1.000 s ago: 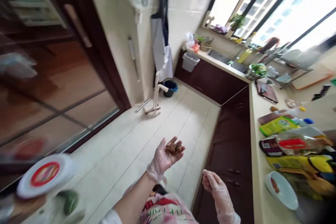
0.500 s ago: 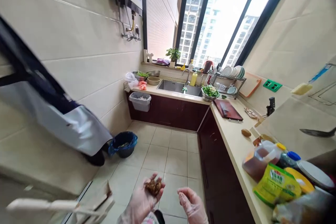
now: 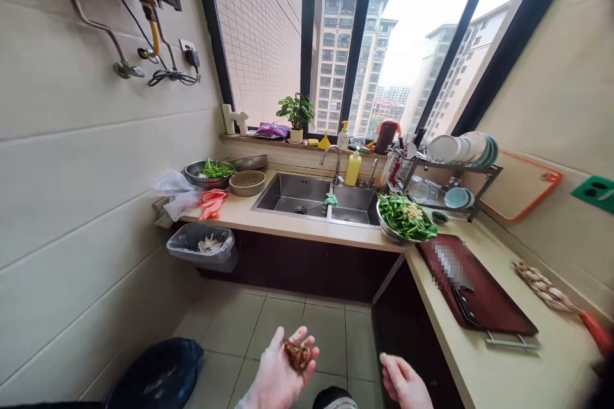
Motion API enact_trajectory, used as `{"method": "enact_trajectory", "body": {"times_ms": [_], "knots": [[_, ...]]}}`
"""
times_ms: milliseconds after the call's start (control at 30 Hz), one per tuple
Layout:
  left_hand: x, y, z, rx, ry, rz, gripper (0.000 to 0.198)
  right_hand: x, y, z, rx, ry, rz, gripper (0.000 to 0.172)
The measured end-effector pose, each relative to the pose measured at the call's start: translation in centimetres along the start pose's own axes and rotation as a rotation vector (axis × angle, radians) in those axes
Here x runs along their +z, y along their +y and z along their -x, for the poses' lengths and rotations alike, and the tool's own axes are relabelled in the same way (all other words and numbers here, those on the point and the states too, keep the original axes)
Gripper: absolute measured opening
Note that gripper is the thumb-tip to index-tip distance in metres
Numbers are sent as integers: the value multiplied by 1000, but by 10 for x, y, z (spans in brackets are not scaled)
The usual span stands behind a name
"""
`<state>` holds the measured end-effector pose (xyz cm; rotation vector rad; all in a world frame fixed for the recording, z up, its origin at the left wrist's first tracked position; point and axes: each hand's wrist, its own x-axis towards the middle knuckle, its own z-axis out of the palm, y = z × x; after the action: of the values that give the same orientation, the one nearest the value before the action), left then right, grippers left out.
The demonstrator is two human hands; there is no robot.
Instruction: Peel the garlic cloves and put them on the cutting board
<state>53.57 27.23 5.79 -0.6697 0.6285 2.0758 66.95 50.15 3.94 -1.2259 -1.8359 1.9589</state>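
Note:
My left hand (image 3: pixel 281 374), in a thin clear glove, is held palm up low in the view. On its palm and half-curled fingers rests a brown, crumbly clump of food (image 3: pixel 297 355). My right hand (image 3: pixel 405 383) is apart from it, to the right, beside the dark cabinet front. Its fingers are curled and pressed together; whether anything is inside them is hidden. Both hands are over the tiled floor, short of the sink counter.
Ahead is a double sink (image 3: pixel 297 195), with a bowl of leafy greens (image 3: pixel 405 217) at its right. A kitchen knife (image 3: pixel 460 287) lies on the dark red cutting board (image 3: pixel 499 307). A grey bin (image 3: pixel 225 255) hangs from the counter; a dark-lined bucket (image 3: pixel 158 374) stands on the floor at left.
My view has moved forward toward the sink, and the counter looks nearer. The brown clump stays in my left hand. My right hand appears farther to the right, still curled.

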Motion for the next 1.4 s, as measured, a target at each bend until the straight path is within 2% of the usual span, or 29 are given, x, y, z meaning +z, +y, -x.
{"method": "enact_trajectory", "body": {"times_ms": [100,167,233,300,400,533,600,667,767,867,967,1033,1133,1233,1400], "knots": [[34,75,-42,152,-75,31,25,42,-100,-100,-170,-169,92,46],[51,122,-69,232,-153,46,33,80,-149,-162,-260,-275,139,45],[66,166,-102,286,-191,42,43,119,-181,-219,-323,-344,168,45],[84,209,-144,301,-177,15,43,157,-199,-271,-359,-361,184,47],[124,277,-215,249,-118,-50,27,202,-216,-341,-380,-293,195,48],[194,363,-306,159,-123,-200,23,241,-252,-423,-350,-58,358,43],[225,397,-348,123,-127,-271,24,253,-278,-464,-323,54,510,39],[247,422,-388,92,-108,-301,19,264,-304,-507,-292,118,637,37],[267,443,-442,23,-99,-296,14,282,-340,-577,-280,148,739,46],[283,451,-486,-80,-144,-253,18,300,-366,-647,-347,158,962,55],[300,455,-525,-118,-170,-206,20,316,-383,-706,-387,77,1170,58],[310,459,-550,-117,-151,-206,21,321,-387,-733,-407,18,1250,55],[324,467,-584,-154,-106,-211,33,324,-387,-756,-446,4,1344,48],[339,470,-605,-200,-23,-206,44,323,-388,-764,-464,-25,1407,47],[361,464,-609,-217,27,-253,32,320,-401,-760,-464,-75,1449,46]]}}
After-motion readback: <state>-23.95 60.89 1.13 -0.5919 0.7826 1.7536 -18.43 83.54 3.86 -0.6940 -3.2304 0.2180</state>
